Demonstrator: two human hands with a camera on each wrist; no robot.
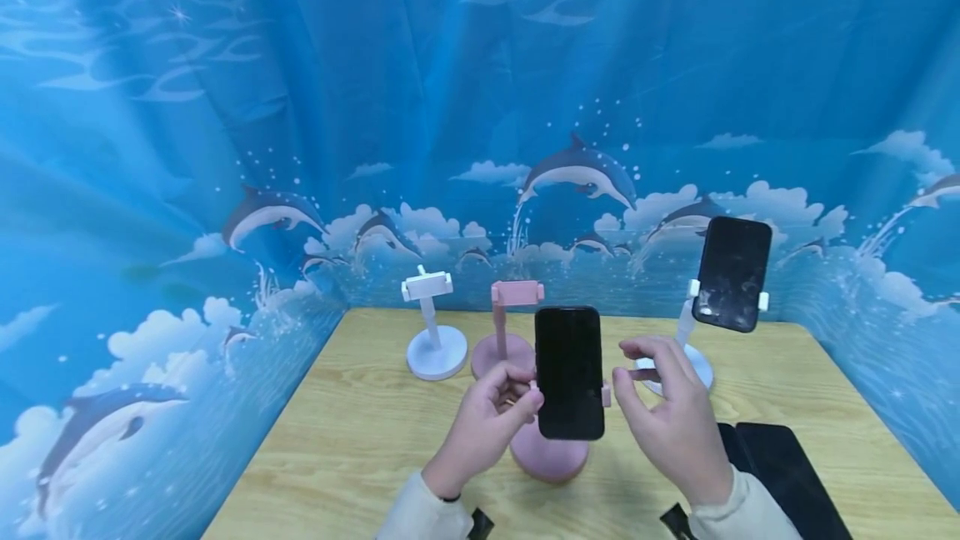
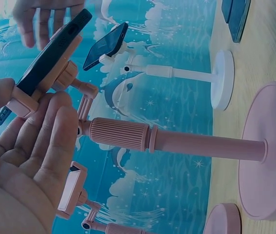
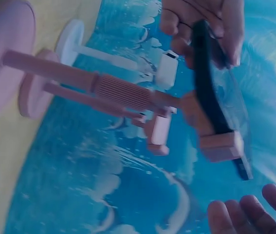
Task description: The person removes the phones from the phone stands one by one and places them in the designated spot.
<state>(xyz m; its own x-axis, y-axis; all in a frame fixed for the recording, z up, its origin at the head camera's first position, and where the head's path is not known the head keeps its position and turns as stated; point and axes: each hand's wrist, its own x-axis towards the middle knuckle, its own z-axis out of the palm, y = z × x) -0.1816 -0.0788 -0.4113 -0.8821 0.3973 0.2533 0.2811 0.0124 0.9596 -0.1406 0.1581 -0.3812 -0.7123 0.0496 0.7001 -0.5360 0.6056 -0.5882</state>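
A black smartphone (image 1: 568, 373) sits upright in the clamp of a pink phone stand (image 1: 549, 457), screen toward me. My left hand (image 1: 480, 427) pinches the left end of the pink clamp (image 2: 22, 103), thumb in front and fingers behind, as the left wrist view shows. To the right of the phone hovers my right hand (image 1: 671, 419), its fingers loosely bent and apart from the clamp's right end (image 1: 606, 394). In the right wrist view its fingertips (image 3: 220, 217) also stay clear of the clamp and hold nothing.
Behind stand a white phone stand (image 1: 437, 352) and another pink phone stand (image 1: 517, 293), both without phones. At the back right, a second white stand (image 1: 697, 365) holds a black phone (image 1: 733, 273). Flat black phones (image 1: 787, 473) lie by my right forearm on the wooden table (image 1: 322, 440).
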